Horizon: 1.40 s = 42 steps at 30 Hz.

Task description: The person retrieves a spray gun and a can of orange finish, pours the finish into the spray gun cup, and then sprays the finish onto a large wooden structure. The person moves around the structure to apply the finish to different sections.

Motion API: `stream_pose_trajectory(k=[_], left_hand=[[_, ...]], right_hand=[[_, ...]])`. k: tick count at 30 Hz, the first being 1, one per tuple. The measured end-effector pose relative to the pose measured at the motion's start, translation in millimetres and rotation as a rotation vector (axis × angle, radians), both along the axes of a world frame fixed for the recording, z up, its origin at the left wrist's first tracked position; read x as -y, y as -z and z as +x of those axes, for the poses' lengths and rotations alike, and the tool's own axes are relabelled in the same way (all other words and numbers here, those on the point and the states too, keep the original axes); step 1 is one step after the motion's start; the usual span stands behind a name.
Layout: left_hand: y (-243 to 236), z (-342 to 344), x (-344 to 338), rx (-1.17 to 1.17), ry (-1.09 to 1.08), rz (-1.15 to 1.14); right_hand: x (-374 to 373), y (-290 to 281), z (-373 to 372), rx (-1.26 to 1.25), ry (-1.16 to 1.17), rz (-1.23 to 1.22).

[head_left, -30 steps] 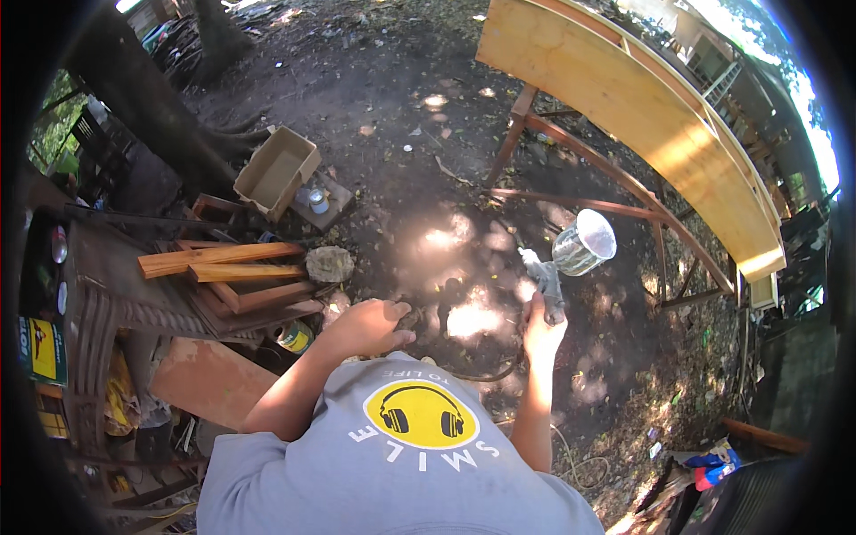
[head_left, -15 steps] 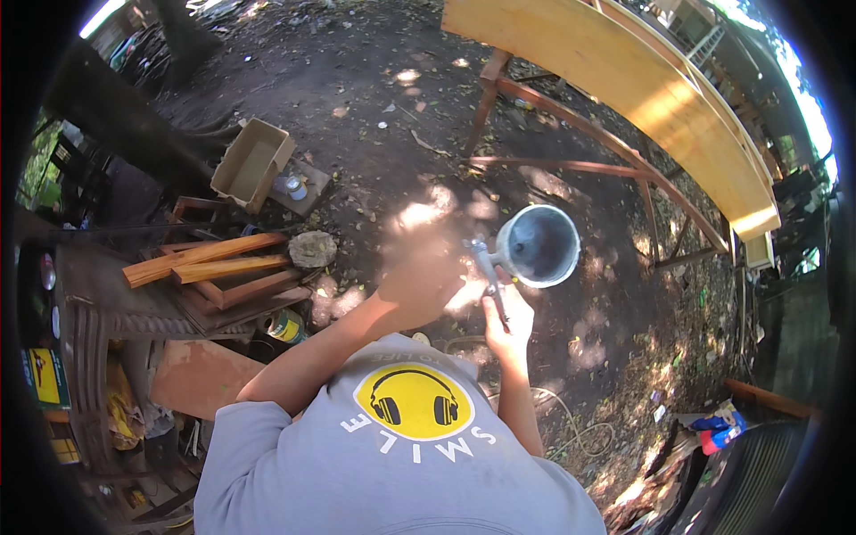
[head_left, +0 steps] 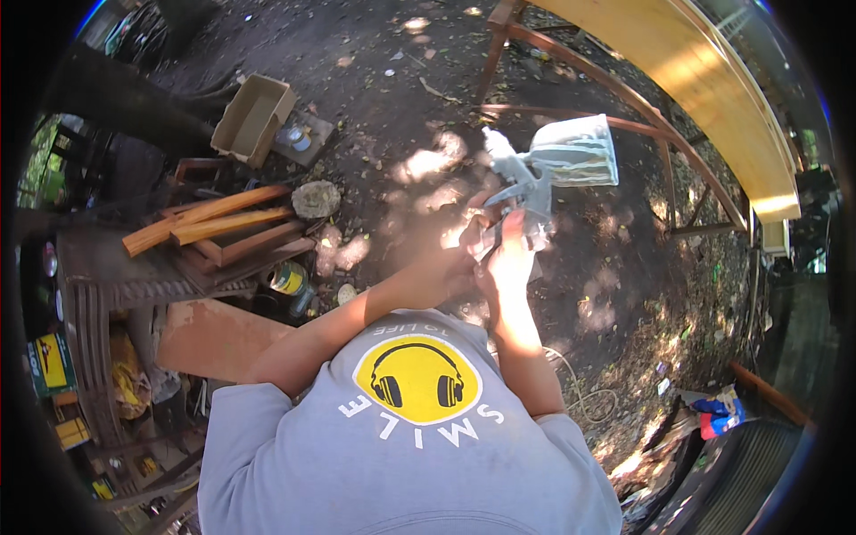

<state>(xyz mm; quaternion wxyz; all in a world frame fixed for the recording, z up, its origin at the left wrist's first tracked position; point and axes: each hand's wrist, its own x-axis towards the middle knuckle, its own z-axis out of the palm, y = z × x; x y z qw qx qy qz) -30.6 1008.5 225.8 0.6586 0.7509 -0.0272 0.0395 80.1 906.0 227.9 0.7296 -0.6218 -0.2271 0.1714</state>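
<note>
I hold a grey spray gun (head_left: 522, 183) up in front of my chest, its pale cup (head_left: 578, 152) lying on its side and pointing right. My right hand (head_left: 510, 259) is wrapped around the gun's handle from below. My left hand (head_left: 441, 275) reaches in from the left, its fingers closed on the lower part of the gun beside the right hand. Sunlight washes out both hands, so the finger positions are hard to read.
Bare dirt ground lies below. A yellow wooden bench top (head_left: 713, 89) on a reddish frame runs along the upper right. To the left are an open cardboard box (head_left: 254, 116), wooden planks (head_left: 209, 218), a round stone (head_left: 316, 198), a paint can (head_left: 287, 278) and a brown chair (head_left: 98, 294).
The spray gun has come closer and its cup has tipped from facing me onto its side. My left hand has moved right and taken hold of the gun's lower part.
</note>
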Motion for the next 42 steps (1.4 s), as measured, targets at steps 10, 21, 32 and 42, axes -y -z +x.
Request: stream_pose_trajectory(k=[10, 21, 32, 42], left_hand=[[15, -21, 14, -0.315, -0.570, 0.092], [29, -75, -11, -0.260, -0.381, -0.075], [9, -193, -42, -0.193, -0.595, -0.020], [33, -270, -44, 0.032, -0.856, 0.142]], right_hand=[[-35, -47, -17, -0.415, -0.201, 0.247], [-58, -50, -51, -0.369, -0.617, 0.146], [-112, -73, -137, -0.290, -0.688, 0.188], [-147, -37, -231, -0.088, -0.690, 0.007]])
